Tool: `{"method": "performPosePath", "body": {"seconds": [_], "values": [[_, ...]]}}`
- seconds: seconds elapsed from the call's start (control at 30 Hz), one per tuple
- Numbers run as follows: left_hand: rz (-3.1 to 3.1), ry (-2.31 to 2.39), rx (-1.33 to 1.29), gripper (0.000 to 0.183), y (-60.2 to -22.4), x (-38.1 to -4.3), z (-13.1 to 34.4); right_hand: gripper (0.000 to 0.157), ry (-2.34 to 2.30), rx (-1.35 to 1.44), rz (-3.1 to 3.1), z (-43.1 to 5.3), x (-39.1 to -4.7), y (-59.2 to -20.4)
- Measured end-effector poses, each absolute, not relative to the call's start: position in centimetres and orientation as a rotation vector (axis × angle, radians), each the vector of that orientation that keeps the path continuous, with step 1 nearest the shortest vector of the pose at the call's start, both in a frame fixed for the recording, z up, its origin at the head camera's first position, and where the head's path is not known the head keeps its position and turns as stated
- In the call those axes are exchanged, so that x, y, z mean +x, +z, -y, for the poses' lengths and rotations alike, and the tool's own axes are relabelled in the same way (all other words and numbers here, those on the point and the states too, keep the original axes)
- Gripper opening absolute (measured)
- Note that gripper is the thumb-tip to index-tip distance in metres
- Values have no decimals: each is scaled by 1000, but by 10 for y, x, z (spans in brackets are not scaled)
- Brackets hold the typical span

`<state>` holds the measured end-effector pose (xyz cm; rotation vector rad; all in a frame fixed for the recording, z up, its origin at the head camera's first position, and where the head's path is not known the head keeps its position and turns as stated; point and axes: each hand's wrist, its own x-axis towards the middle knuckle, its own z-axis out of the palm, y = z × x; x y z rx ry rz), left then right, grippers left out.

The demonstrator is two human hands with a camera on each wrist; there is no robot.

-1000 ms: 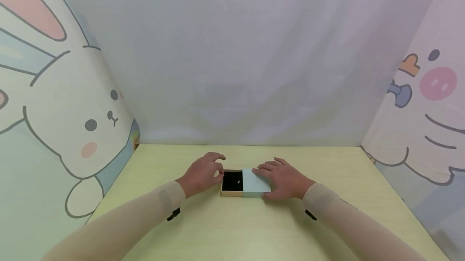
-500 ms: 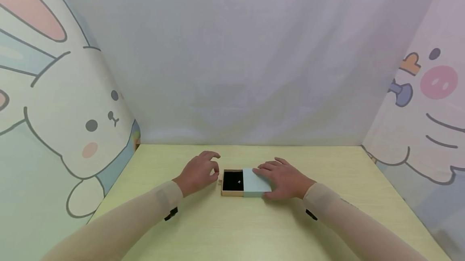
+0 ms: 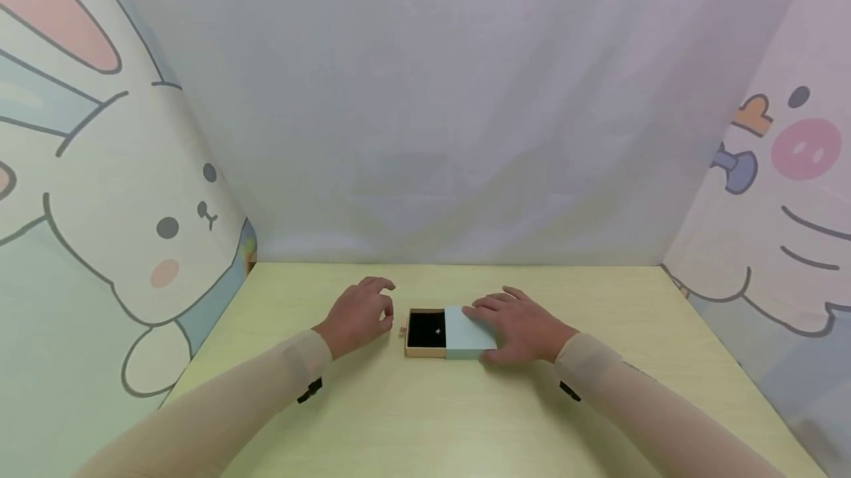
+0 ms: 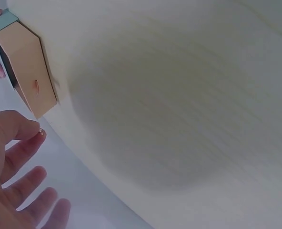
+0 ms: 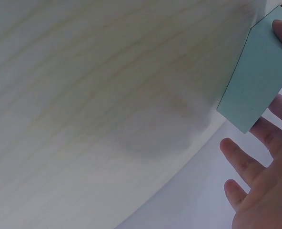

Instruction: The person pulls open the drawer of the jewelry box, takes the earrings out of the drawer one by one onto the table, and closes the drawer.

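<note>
A small drawer-style jewelry box lies on the table, its pale blue sleeve (image 3: 469, 330) on the right. The tan drawer (image 3: 425, 352) is slid out to the left, showing a black lining with a small star-shaped silvery piece (image 3: 437, 331) on it. My right hand (image 3: 525, 326) grips the sleeve, thumb on the near side and fingers over the top and far side. My left hand (image 3: 355, 318) hovers left of the drawer, apart from it. Its thumb and index finger pinch a tiny shiny piece (image 4: 42, 132), too small to tell its kind; the other fingers are spread.
The light wooden table (image 3: 425, 419) extends around the box. A pale cloth (image 3: 425, 108) hangs behind it, and printed panels with cartoon animals stand at left and right. A small pull loop (image 3: 402, 331) sticks out of the drawer's left end.
My left hand has drawn away leftward from the drawer's end, uncovering its pull loop. My right hand stays on the sleeve, and the star-shaped piece remains in the drawer.
</note>
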<state>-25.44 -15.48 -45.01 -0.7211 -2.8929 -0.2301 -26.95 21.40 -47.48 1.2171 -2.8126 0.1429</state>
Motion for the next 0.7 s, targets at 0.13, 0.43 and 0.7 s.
{"method": "performPosePath", "body": {"seconds": [0.13, 0.43, 0.7], "values": [[2907, -214, -720, 18, -451, -255, 155, 77, 157, 1211, 2826, -214, -270, -476], [2968, -210, -697, 20, -454, -256, 156, 77, 185, 1203, 2833, -212, -268, -473], [2989, -189, -696, 19, -457, -258, 157, 77, 188, 1194, 2842, -212, -267, -471]]}}
